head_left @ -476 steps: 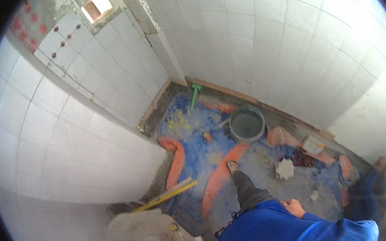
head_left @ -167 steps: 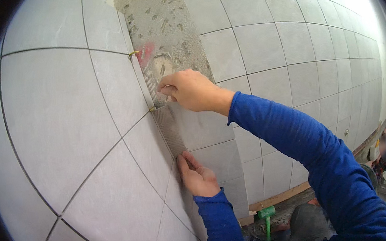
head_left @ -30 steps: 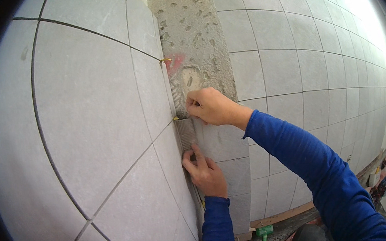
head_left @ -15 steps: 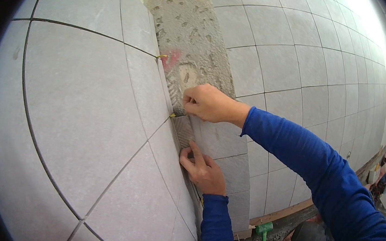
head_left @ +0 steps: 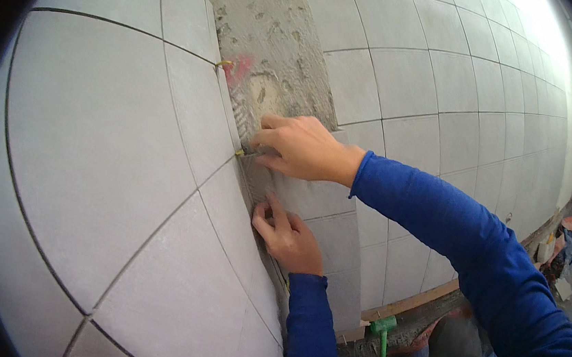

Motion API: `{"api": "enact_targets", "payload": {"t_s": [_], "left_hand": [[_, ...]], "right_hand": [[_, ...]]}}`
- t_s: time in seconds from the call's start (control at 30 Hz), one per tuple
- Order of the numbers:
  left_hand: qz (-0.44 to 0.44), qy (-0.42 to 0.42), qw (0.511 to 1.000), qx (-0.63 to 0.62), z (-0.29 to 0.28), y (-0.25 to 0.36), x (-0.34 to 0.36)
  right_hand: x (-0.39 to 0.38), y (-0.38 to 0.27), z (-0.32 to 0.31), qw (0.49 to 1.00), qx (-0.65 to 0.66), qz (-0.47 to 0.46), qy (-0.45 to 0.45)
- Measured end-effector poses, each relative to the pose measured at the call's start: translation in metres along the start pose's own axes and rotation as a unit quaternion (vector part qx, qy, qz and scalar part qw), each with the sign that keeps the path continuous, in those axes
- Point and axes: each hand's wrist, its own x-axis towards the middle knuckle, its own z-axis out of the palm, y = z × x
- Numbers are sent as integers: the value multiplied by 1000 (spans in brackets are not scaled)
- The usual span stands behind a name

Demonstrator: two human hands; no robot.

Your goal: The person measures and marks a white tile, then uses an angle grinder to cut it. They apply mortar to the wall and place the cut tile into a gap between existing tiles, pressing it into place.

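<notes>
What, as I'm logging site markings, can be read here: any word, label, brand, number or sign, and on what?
No readable text anywhere.
Wall tiles, narrow ridged strip: no lettering visible.
Rough bare wall section: a pinkish-red mark, not legible as a word or number.
Green mallet: no label discernible.
Floor clutter at far right: too small and blurred to tell.

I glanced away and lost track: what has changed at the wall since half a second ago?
The fingers of the right hand, bunched together then, have parted at the upper end of the narrow ribbed strip; whether they let go of anything cannot be told. The left hand stays by the strip's lower part. The upper yellow tab and green mallet have not moved.
</notes>
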Motion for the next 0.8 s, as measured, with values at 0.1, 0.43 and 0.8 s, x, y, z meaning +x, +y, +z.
{"api": "enact_targets", "payload": {"t_s": [0.1,0.43,0.8], "left_hand": [[-23,-11,1000,-2,-1,2,-1],[-13,1,1000,-4,-6,7,-24],[-144,-73,985,-67,-21,-4,-63]], "right_hand": [[5,-3,-2,999,-31,6,-19],[29,3,9,996,8,45,-77],[32,4,11,996,-10,64,-69]]}}
